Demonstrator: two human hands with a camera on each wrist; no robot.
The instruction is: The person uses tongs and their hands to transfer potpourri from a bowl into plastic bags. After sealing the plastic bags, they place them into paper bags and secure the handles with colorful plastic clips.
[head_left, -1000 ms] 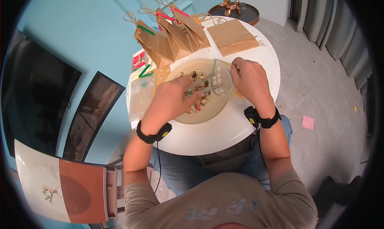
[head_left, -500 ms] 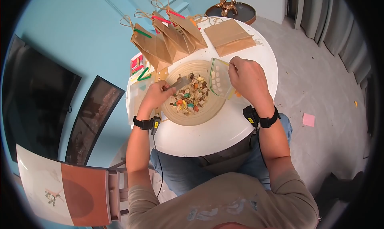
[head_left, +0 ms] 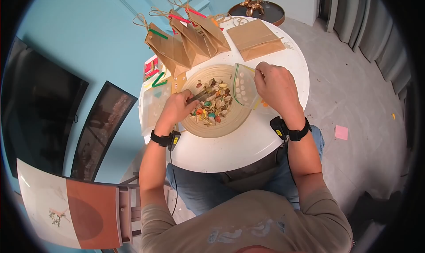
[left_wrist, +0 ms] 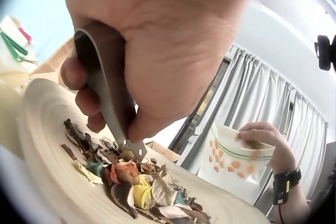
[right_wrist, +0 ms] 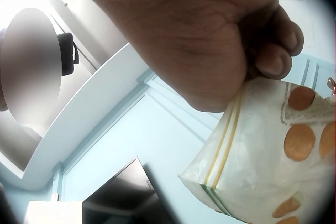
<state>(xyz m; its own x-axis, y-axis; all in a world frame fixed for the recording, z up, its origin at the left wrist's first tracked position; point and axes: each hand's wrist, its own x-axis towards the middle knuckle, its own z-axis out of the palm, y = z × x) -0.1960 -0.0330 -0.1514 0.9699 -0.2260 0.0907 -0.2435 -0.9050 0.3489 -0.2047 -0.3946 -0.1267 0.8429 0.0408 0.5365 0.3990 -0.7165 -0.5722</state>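
Observation:
My left hand (head_left: 174,108) grips metal tongs (head_left: 201,95) between thumb and fingers. In the left wrist view the toothed tips of the tongs point down at the dried potpourri (left_wrist: 126,174), right at its pieces. This potpourri, brown and cream with orange, yellow and teal bits, lies heaped on a round ridged plate (head_left: 201,131). At the plate's right side my right hand (head_left: 280,88) pinches the top edge of a clear zip bag (head_left: 245,86) with dots printed on it. The bag's green and yellow zip strip (right_wrist: 223,145) shows in the right wrist view, and its mouth faces the plate.
Three upright brown paper bags (head_left: 172,54) with twisted handles stand at the back left of the white table (head_left: 221,158). A flat paper bag (head_left: 256,38) lies at the back right. Green clips (head_left: 158,80) and a translucent plastic sheet (head_left: 155,107) are on the left.
My left hand drew back left from over the potpourri, then moved the tongs slightly right, over the pile again. The right hand stays by the plate with the zip bag.

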